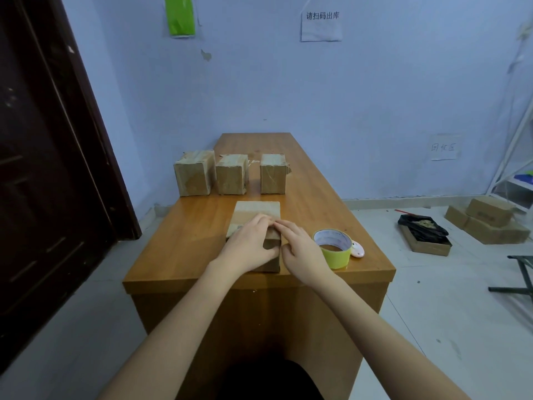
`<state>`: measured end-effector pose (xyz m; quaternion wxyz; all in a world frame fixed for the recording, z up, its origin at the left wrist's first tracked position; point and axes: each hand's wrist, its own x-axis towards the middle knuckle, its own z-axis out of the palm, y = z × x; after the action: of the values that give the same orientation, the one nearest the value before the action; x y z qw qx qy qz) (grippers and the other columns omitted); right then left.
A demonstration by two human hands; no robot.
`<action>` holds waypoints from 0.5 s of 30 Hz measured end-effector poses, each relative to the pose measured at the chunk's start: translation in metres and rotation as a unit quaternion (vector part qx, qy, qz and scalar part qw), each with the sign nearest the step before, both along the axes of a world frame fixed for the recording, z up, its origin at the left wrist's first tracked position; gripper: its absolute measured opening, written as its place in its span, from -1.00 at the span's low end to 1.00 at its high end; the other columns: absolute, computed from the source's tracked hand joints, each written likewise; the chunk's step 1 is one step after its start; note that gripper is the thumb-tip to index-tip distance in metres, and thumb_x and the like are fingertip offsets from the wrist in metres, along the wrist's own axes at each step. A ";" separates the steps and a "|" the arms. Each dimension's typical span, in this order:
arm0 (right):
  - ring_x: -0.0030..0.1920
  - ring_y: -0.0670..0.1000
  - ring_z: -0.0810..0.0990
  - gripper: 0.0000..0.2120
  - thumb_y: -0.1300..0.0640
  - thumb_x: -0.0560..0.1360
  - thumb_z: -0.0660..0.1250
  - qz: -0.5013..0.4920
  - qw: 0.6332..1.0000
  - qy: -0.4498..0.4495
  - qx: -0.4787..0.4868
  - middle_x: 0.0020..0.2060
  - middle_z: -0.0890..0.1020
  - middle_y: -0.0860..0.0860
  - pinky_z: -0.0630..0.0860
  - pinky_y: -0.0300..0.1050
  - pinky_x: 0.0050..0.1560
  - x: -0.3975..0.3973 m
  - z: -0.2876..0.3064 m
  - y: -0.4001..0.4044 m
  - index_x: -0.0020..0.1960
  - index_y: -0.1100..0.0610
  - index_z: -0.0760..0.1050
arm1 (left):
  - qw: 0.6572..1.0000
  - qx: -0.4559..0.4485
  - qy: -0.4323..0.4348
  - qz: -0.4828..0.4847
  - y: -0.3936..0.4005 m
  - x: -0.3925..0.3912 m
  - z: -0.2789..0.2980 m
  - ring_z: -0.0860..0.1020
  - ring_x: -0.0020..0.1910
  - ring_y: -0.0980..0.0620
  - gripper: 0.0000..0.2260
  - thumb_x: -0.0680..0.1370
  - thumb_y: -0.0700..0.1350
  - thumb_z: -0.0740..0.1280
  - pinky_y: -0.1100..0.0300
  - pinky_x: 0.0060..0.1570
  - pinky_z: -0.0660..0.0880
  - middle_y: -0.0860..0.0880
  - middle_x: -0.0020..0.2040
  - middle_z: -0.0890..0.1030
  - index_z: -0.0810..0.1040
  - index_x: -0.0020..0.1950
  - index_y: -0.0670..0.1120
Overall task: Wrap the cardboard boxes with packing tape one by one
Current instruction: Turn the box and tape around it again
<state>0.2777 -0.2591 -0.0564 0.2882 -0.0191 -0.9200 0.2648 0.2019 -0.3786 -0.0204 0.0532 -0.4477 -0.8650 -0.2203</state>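
Room: pale blue walls around us, a dark wooden door (43, 168) to the left, a paper notice (321, 24) and a green sheet (179, 15) on the far wall.
Surface: our wooden surface (311, 197) runs lengthwise away from us to the wall.
Box at hand: we have one cardboard box (253, 212) lying near the front edge of the surface, its far half showing, its near half under our hands.
Left hand: our left hand (248, 243) lies on the box top, fingers curved over it and thumb down at the near face; it grips the box.
Right hand: our right hand (302, 249) rests at the box's right edge, fingertips meeting those of the left on top; whether it pinches tape we cannot tell.
Tape: a roll of packing tape (334, 248) with a yellow-green outer side stands just right of our right hand, and a small pale pink object (357, 249) touches its right side.
Other boxes: three boxes (232, 174) stand in a row farther back on the surface, well apart from ours.
Floor: more cartons (487, 220) and an open box with a black bag (424, 229) lie to the right.
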 end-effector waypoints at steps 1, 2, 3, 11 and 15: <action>0.35 0.00 0.38 -0.57 0.34 0.55 0.12 0.004 0.999 -0.001 -0.050 0.36 0.44 0.03 0.31 -0.18 0.34 -0.001 0.001 -0.001 0.40 0.18 0.39 | 1.000 -0.006 0.003 -0.005 -0.001 0.000 0.001 0.37 0.29 0.03 -0.50 0.50 -0.01 0.34 0.08 0.26 0.40 0.00 0.35 0.37 0.31 0.40 -0.07; 0.32 0.00 0.41 -0.62 0.32 0.57 0.12 0.004 0.994 0.001 -0.113 0.31 0.47 0.04 0.33 -0.20 0.33 -0.002 0.003 -0.001 0.37 0.20 0.41 | 1.000 -0.009 0.005 -0.009 -0.001 0.001 0.002 0.37 0.29 0.03 -0.49 0.50 -0.01 0.35 0.10 0.27 0.39 0.00 0.35 0.37 0.31 0.40 -0.07; 0.27 0.00 0.46 -0.67 0.28 0.59 0.15 -0.002 0.985 0.002 -0.174 0.24 0.50 0.05 0.39 -0.20 0.29 -0.004 0.006 0.000 0.33 0.21 0.44 | 1.000 -0.010 0.006 -0.013 -0.002 0.001 0.002 0.36 0.30 0.03 -0.49 0.50 -0.02 0.35 0.12 0.27 0.39 0.00 0.36 0.37 0.31 0.40 -0.07; -0.07 0.05 0.61 -0.86 0.12 0.51 0.37 -0.060 0.939 -0.055 -0.334 -0.11 0.65 0.13 0.61 -0.13 -0.12 -0.018 0.024 0.015 -0.01 0.17 0.63 | 1.000 -0.001 0.018 -0.010 -0.002 0.001 0.001 0.36 0.29 0.04 -0.50 0.49 0.00 0.36 0.17 0.22 0.40 0.01 0.35 0.37 0.32 0.39 -0.05; -0.20 -0.06 0.63 -0.92 0.16 0.53 0.36 -0.045 0.909 -0.068 -0.408 -0.16 0.65 0.09 0.56 -0.29 -0.30 -0.019 0.025 0.020 -0.06 0.16 0.60 | 0.999 0.003 0.041 -0.004 0.000 0.000 -0.004 0.35 0.31 0.05 -0.47 0.49 0.02 0.35 0.17 0.24 0.35 0.01 0.36 0.37 0.30 0.41 -0.05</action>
<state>0.2590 -0.2389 -0.0316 0.2039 -0.1945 -0.7475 0.6015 0.2022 -0.3789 -0.0245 0.0894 -0.4596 -0.8595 -0.2049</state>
